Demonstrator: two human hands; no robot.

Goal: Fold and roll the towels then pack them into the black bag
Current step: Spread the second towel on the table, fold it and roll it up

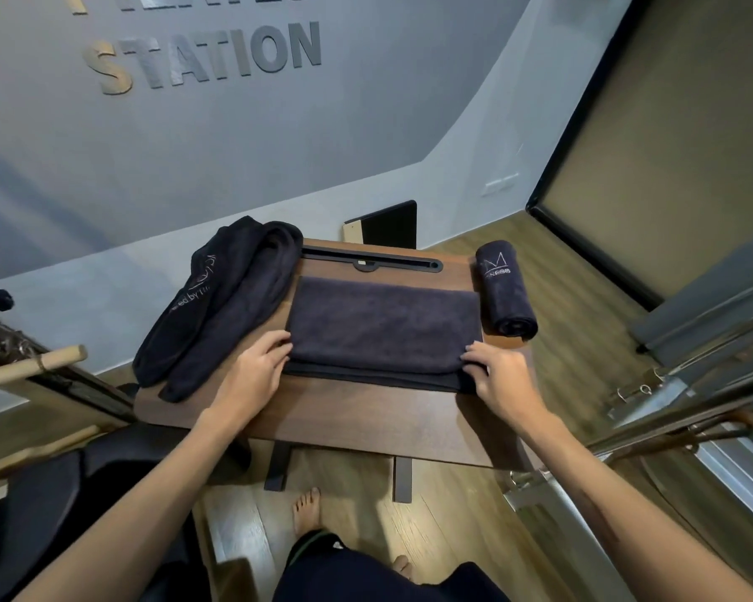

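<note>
A dark towel (383, 323) lies folded flat in the middle of a small brown table (366, 419). My left hand (253, 369) pinches its near left corner. My right hand (496, 378) pinches the near right corner, where the upper layer curls over the lower one. A rolled dark towel (503, 291) with white lettering lies at the table's right edge. A limp black bag (218, 306) with pale lettering is draped over the table's left side.
A black slot (370, 260) runs along the table's far edge. A dark board (388, 225) leans on the grey wall behind. Metal and wooden exercise frames stand close at left (27, 367) and right (670, 406). My bare feet (307, 510) are on the wood floor.
</note>
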